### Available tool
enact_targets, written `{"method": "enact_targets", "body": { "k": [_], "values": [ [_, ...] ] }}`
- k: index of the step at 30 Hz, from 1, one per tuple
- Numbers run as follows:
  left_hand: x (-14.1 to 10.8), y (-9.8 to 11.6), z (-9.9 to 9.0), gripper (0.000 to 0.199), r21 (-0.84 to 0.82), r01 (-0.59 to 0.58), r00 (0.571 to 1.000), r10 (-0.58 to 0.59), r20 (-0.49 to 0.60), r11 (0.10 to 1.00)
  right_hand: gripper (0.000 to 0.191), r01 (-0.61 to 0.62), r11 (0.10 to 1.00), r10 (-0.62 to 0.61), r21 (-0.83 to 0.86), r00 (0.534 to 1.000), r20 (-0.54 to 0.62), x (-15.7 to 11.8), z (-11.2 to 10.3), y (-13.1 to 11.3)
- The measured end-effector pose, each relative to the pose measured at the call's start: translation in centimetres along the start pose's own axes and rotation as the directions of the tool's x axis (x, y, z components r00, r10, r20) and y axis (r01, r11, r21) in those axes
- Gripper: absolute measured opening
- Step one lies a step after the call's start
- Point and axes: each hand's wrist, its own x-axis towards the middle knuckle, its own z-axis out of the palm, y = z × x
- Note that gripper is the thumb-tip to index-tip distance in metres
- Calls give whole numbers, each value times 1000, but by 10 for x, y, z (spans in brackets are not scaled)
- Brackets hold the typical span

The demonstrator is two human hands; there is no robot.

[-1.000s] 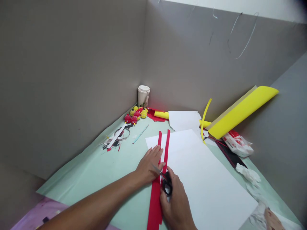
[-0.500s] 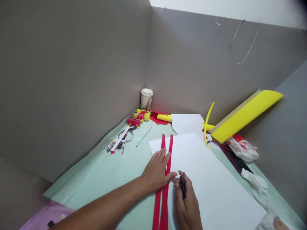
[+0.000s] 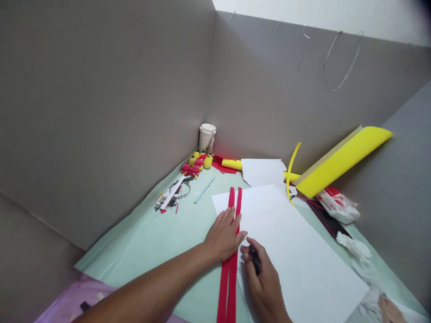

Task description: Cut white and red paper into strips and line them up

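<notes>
Two long red strips (image 3: 231, 287) run side by side from the bottom edge up across the left part of a large white sheet (image 3: 303, 251). My left hand (image 3: 225, 233) lies flat over them, fingers stretched out and pressing the strips down. Just right of the strips, my right hand (image 3: 264, 278) is closed around a slim black tool (image 3: 255, 260). Most of that tool is hidden by the fingers, so I cannot tell its exact kind. Its visible end sits close to my left thumb, a little apart from the red strips.
Behind stand a white lidded cup (image 3: 206, 138) and red and yellow round ornaments (image 3: 194, 170). A pencil (image 3: 204, 190) and scraps (image 3: 164, 204) lie left. To the right are a yellow roll (image 3: 343, 161), a tissue pack (image 3: 337, 205) and crumpled tissue (image 3: 355, 247).
The two red strips now lie straighter, their far ends closer together. My left hand has shifted slightly on them. My right hand has tilted the black tool a little; the view has moved slightly.
</notes>
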Motion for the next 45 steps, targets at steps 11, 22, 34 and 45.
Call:
{"method": "enact_targets", "body": {
  "k": [11, 22, 34, 45],
  "values": [
    [-2, 1, 6, 70, 103, -10, 1000, 11, -4, 995, 53, -196, 980, 196, 32, 981, -4, 3, -3, 14],
    [3, 1, 4, 75, 197, -28, 999, 23, 25, 980, 48, -182, 980, 186, 80, 981, -50, 6, -9, 0],
    [11, 3, 3, 77, 123, -38, 999, 36, 19, 992, 43, -135, 963, 167, 232, 978, -126, 13, -18, -1],
    [4, -5, -6, 67, 106, -50, 999, 48, 22, 993, 44, -141, 947, 187, 288, 972, -142, 15, -18, 4]
  ]
}}
